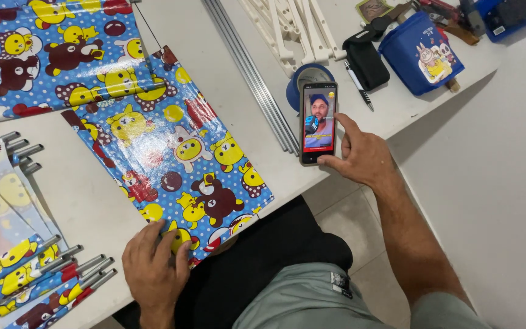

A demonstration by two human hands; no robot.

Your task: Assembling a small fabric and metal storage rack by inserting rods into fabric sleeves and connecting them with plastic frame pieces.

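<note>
Far left, rods: metal rods point(7, 146) lay in a loose row at the table's left edge, ends pointing right.
Lower left, sleeved bundles: rolled pieces of patterned sheet on metal rods point(44, 283) lay side by side near the table's front corner, just left of the left hand.
Upper left, large sheet: a blue plastic sheet point(50, 55) printed with yellow and brown cartoon bears covered the far corner.
Centre, sheet panel: a second bear-print panel point(171, 152) lay slanted across the white table point(92, 201), its near corner reaching the front edge.
Left hand: the left hand point(153, 265) rested flat, fingers spread, on the near corner of the panel; it pressed rather than gripped.
Centre right, rails: long grey metal rails point(254, 76) ran diagonally, between the panel and the phone.
Roll: a blue tape roll point(296, 82) sat just behind the phone's top.
Phone: a smartphone point(318, 123) stood on the table near its front edge, screen lit with a video, well apart from the left hand.
Right hand: the right hand point(363, 157) cupped the phone's right side, thumb at the lower corner, forefinger along the edge.
Upper right: white plastic frames point(293, 27), a pen point(358, 84), a black pouch point(369, 61) and a blue tub point(421, 52).
</note>
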